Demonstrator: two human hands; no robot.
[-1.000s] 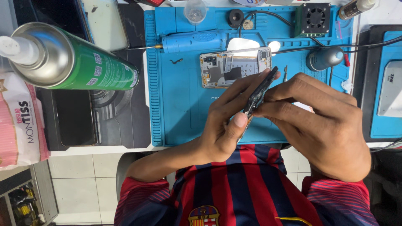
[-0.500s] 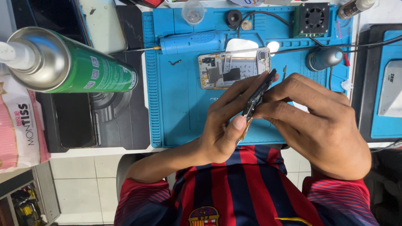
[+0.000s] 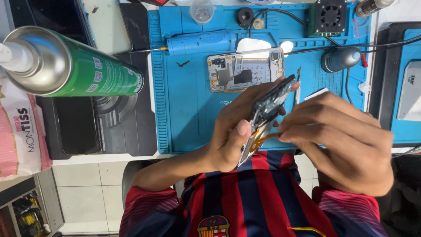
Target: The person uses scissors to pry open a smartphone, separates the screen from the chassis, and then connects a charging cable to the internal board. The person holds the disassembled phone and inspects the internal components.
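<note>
The left hand [image 3: 232, 136] grips a dark, thin phone screen assembly [image 3: 266, 109] edge-on at mid-frame, fingers wrapped around it. The right hand [image 3: 346, 140] has its fingers pinching the orange flex ribbon [image 3: 259, 139] at its lower end; this looks like freeing or seating that ribbon, which calls for a gentle pull. Behind lies an opened silver phone frame [image 3: 245, 70] on a blue ribbed mat [image 3: 184, 109] covering the bench; a green spray can [image 3: 74, 66] sits upper left, white floor tiles lower left.

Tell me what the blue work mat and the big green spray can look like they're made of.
The blue ridged work mat looks like matte silicone or rubber: moulded ribs and trays, no glare. The green spray can looks metal: its bare silvery shoulder shines, and its body is glossy green.
</note>
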